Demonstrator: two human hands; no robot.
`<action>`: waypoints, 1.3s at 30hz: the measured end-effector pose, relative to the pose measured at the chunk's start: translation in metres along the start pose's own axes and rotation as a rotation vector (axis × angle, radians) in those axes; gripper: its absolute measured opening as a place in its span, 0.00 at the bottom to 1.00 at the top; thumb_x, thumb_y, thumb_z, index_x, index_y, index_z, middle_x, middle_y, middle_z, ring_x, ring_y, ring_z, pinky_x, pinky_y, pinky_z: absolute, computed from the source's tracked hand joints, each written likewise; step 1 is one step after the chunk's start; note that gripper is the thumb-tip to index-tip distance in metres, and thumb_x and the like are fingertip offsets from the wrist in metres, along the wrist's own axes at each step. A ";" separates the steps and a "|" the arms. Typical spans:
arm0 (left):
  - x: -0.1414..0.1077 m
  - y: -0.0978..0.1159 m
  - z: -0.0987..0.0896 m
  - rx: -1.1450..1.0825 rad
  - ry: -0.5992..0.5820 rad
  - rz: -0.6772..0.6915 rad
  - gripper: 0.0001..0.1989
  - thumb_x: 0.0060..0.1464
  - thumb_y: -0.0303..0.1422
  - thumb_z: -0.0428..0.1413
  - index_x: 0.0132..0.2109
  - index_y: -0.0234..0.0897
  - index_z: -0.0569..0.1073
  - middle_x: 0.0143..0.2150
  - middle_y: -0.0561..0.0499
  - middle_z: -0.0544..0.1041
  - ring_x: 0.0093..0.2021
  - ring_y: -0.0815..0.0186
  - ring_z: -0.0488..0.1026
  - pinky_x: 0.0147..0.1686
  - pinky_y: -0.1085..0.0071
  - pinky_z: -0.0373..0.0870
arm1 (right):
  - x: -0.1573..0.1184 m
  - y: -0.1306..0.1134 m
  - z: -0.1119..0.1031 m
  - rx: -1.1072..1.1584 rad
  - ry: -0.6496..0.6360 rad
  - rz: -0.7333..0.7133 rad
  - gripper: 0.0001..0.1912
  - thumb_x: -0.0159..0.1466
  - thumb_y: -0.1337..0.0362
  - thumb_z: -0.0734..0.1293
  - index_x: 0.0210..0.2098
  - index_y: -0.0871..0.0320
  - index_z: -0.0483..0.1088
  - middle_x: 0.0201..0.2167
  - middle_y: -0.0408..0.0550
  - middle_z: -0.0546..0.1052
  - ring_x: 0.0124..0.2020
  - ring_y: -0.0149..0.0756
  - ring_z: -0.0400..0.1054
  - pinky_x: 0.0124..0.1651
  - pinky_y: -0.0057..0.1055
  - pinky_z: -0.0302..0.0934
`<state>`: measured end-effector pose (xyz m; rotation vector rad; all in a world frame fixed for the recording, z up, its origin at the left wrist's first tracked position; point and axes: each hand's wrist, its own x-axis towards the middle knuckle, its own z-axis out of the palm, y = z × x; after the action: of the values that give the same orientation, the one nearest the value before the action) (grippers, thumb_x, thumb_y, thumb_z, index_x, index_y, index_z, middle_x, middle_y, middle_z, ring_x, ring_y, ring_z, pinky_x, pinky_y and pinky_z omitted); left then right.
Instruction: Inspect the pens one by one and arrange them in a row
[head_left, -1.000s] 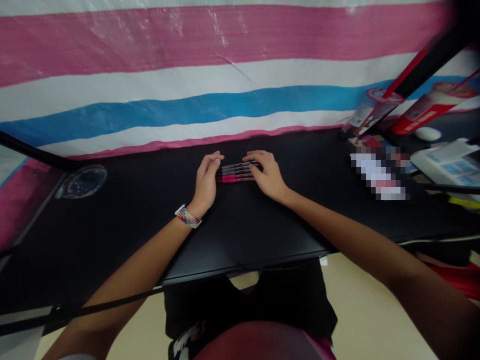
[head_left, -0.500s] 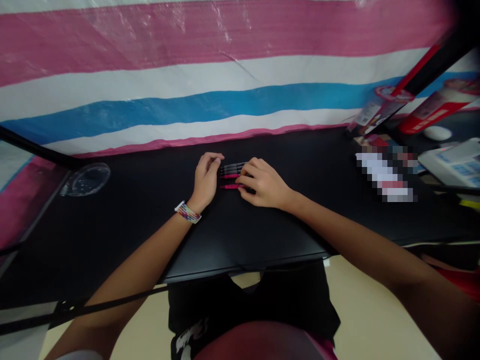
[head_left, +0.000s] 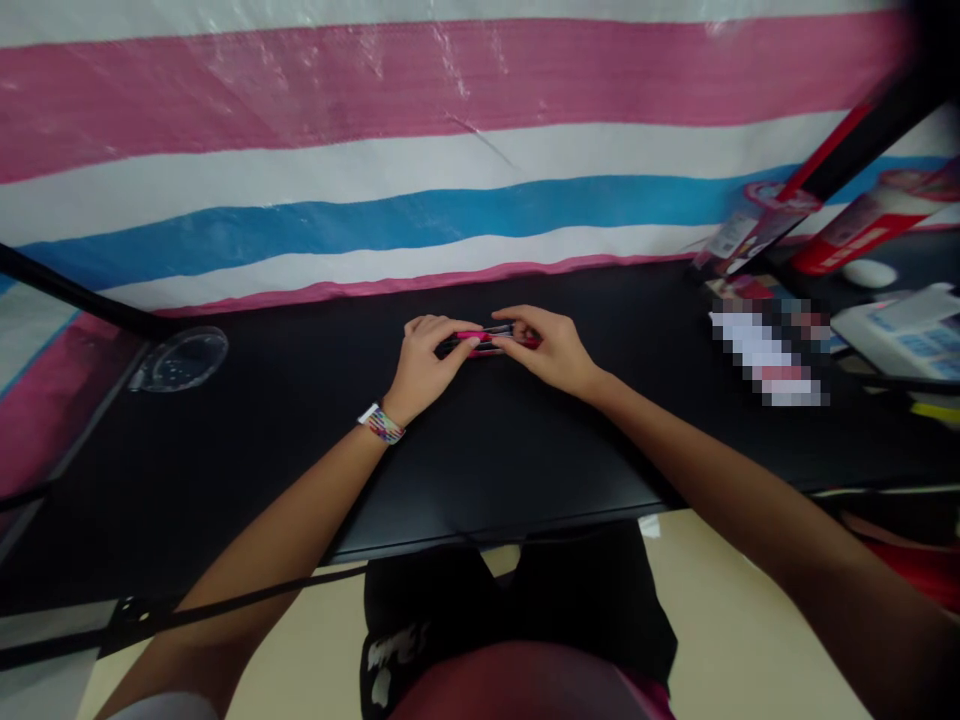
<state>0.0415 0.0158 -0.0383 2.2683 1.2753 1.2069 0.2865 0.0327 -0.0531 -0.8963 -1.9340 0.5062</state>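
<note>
Several pens (head_left: 487, 341), pink and dark grey, are bunched together between my hands over the middle of the black desk (head_left: 495, 450). My left hand (head_left: 426, 362) grips the bundle at its left end, thumb on the near side and fingers on the far side. At the other end my right hand (head_left: 553, 345) is closed around the pens, its thumb and forefinger pressing from near and far. The fingers cover both ends of the bundle. A colourful woven band (head_left: 382, 424) circles my left wrist.
A clear plastic lid (head_left: 182, 359) lies at the left. On the right stand a cup (head_left: 757, 230) and a red-and-white cup (head_left: 862, 225), with a white rounded object (head_left: 870, 273), a blurred-out packet (head_left: 769, 350) and a pale device (head_left: 911, 330). Striped sheeting (head_left: 420, 225) hangs behind.
The pens lay side by side on the desk; now they are gathered into a bundle. My left hand has closed on their left end, and my right hand has shifted slightly right.
</note>
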 end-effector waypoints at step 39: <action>0.010 -0.030 -0.003 -0.336 0.095 -0.252 0.18 0.72 0.45 0.62 0.36 0.41 0.83 0.33 0.50 0.84 0.37 0.62 0.82 0.47 0.63 0.77 | 0.018 0.032 -0.009 0.601 0.127 0.429 0.15 0.60 0.52 0.82 0.42 0.52 0.85 0.37 0.48 0.84 0.35 0.39 0.74 0.43 0.44 0.74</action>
<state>0.0248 0.0409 -0.0487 1.7780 1.2378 1.3323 0.3009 0.0664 -0.0593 -0.9070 -1.3453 1.1770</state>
